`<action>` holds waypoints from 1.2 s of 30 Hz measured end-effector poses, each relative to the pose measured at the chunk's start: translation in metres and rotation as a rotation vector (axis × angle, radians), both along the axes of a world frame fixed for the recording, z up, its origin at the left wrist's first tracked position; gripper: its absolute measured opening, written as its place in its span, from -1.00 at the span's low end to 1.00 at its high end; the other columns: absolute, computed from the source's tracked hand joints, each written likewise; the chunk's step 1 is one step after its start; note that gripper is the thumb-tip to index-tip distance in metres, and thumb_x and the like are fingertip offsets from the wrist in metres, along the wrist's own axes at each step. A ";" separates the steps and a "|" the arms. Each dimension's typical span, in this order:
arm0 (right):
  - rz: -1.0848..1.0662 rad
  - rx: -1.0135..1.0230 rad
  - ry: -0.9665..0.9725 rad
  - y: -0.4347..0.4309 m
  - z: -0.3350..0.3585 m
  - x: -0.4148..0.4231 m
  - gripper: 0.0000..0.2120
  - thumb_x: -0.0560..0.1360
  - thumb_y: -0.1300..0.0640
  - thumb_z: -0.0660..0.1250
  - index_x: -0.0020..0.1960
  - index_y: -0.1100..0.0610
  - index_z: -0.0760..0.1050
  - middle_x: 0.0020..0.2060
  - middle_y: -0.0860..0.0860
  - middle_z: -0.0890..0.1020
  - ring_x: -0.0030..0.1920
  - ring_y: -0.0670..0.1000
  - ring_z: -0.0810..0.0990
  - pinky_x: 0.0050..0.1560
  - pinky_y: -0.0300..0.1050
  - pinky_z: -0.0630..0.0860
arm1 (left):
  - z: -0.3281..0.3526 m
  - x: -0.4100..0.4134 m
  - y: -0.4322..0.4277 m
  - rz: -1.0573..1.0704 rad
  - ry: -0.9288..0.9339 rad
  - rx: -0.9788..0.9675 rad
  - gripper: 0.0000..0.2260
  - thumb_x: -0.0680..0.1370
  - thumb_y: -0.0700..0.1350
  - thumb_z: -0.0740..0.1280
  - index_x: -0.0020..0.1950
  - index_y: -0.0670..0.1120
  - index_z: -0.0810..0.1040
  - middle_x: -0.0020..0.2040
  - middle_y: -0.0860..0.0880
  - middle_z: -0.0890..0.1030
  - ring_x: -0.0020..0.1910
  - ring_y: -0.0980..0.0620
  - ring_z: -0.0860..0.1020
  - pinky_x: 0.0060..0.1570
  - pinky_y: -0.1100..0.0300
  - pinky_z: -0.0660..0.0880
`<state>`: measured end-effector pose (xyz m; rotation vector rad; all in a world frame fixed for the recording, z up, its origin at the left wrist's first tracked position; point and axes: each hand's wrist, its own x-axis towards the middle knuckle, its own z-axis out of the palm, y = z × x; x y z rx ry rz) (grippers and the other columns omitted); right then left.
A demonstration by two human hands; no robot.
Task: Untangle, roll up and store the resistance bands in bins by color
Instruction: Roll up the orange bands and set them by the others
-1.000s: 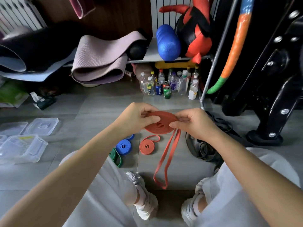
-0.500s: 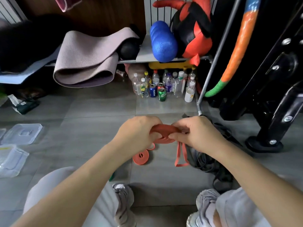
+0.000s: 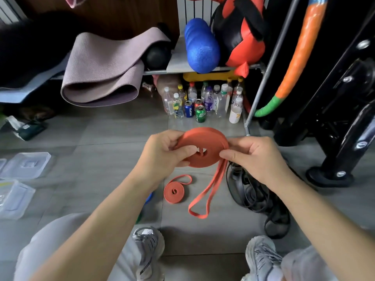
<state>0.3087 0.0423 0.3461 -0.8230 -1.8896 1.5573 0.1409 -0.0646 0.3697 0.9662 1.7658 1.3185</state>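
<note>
Orange resistance band [image 3: 203, 138], centre of frame, is mostly rolled into a flat coil. My left hand [image 3: 162, 155] grasps the coil's left edge, thumb across its face. My right hand [image 3: 255, 159] pinches the right edge, where the unwound tail [image 3: 203, 201] drops in a loop toward the floor. That tail is not yet wound in. Below centre, a second orange roll [image 3: 174, 192] lies finished on the tiles, not binned. Right of it, a black tangle [image 3: 253, 197] looks untouched. Clear bins [image 3: 18, 199] at lower left hold no bands that I can see. Judgement: rolling partly done, all storing outstanding.
</note>
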 end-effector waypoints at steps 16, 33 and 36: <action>0.037 0.349 -0.369 -0.032 0.003 -0.011 -0.84 0.37 0.13 0.50 -0.05 0.01 0.67 -0.19 -0.08 0.71 -0.14 -0.10 0.66 -0.01 -0.04 0.58 | -0.022 0.015 -0.021 -0.176 0.807 0.000 -0.75 0.48 -0.27 0.30 0.10 -0.01 0.57 -0.02 0.07 0.58 -0.04 0.04 0.50 -0.06 0.19 0.43; -0.031 0.246 -0.283 -0.028 -0.001 0.009 -0.86 0.40 0.17 0.48 -0.04 0.07 0.67 -0.21 -0.05 0.71 -0.17 -0.08 0.67 -0.01 -0.06 0.59 | -0.021 0.014 -0.023 -0.097 0.576 0.069 -0.67 0.48 -0.21 0.40 0.20 0.06 0.50 0.05 0.10 0.53 0.03 0.12 0.50 0.06 0.36 0.42; 0.010 0.350 -0.400 -0.031 -0.001 0.008 -0.84 0.40 0.15 0.48 -0.01 0.06 0.66 -0.19 -0.05 0.71 -0.20 -0.13 0.64 -0.08 -0.21 0.55 | -0.025 0.021 -0.026 -0.216 0.842 0.034 -0.59 0.48 -0.08 0.40 0.32 0.03 0.45 0.17 0.09 0.51 0.11 0.06 0.48 0.07 0.23 0.42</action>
